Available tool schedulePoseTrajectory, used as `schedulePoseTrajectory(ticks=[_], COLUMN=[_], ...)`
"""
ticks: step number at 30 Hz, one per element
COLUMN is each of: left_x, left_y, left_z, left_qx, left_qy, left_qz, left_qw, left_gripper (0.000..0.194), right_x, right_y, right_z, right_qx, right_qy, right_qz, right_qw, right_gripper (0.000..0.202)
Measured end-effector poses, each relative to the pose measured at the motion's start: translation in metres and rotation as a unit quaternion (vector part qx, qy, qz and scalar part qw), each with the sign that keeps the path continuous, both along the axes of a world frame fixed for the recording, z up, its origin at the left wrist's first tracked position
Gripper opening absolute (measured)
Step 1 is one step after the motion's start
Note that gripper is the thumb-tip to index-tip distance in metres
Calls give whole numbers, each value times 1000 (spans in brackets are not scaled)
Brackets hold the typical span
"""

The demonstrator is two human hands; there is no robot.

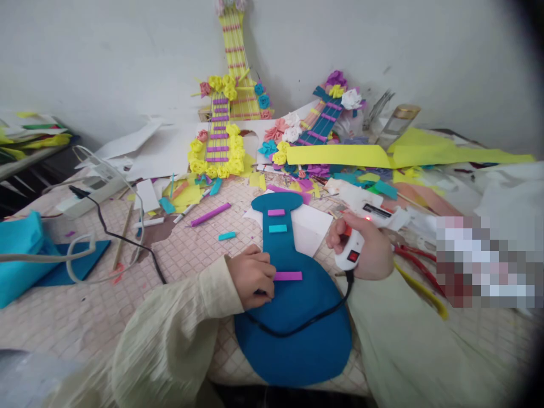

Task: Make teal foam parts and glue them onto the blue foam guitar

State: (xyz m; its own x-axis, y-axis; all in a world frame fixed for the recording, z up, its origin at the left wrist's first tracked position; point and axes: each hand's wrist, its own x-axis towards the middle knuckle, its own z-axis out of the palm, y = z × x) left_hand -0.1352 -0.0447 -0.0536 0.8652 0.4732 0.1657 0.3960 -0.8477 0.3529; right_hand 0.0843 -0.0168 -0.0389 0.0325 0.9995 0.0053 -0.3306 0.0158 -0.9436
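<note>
A blue guitar-shaped cutout [293, 334] lies on the table in front of me, its narrow neck pointing away. Across the neck sit a short purple strip [276, 212] and a turquoise strip [277, 229]. A longer purple strip [289, 276] rests where the neck widens into the body. My left hand [254, 277] is on the cutout's left side, fingers curled beside that longer strip's left end; what they hold, if anything, is hidden. My right hand [368, 246] grips a white hot glue gun [352, 249], its red light lit, right of the neck. Its black cord [293, 333] crosses the cutout.
Flower-trimmed paper guitars [220, 136] lean at the back wall. A purple roll [211, 215] and a turquoise piece [226, 236] lie left of the neck. Paper scraps, a yellow strip [335, 154] and red-handled pliers [419, 260] lie around. A power strip [91, 192] with cables stands left.
</note>
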Motion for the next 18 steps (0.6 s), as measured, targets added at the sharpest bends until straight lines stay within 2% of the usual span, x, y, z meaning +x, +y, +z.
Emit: schedulePoseTrajectory(ticks=[4, 7, 9, 11, 13, 16, 18], left_x=[1, -7, -17, -31, -52, -95, -129], left_y=[-12, -29, -45, -64, -87, -128, -157], left_z=[7, 21, 34, 46, 52, 39, 20], left_qx=[1, -45, -65, -81, -93, -108, -63], left_qy=[-42, -113, -158, -187, -169, -64, 6], left_qz=[29, 41, 58, 56, 69, 126, 236], left_qw=[999, 992, 984, 977, 979, 984, 970], left_gripper=[12, 7, 5, 14, 19, 17, 13], right_x=[-1, -2, -2, -1, -2, -3, -4], right_y=[1, 3, 4, 4, 4, 3, 2], right_z=[0, 0, 0, 1, 3, 4, 5], right_qx=[0, -11, -19, -25, -26, -26, -26], right_qy=[5, 16, 25, 31, 32, 38, 42], right_qz=[-12, -26, -31, -31, -30, -25, -19], right_qw=[1000, 999, 999, 999, 999, 999, 999], right_gripper=[26, 26, 26, 26, 25, 25, 25])
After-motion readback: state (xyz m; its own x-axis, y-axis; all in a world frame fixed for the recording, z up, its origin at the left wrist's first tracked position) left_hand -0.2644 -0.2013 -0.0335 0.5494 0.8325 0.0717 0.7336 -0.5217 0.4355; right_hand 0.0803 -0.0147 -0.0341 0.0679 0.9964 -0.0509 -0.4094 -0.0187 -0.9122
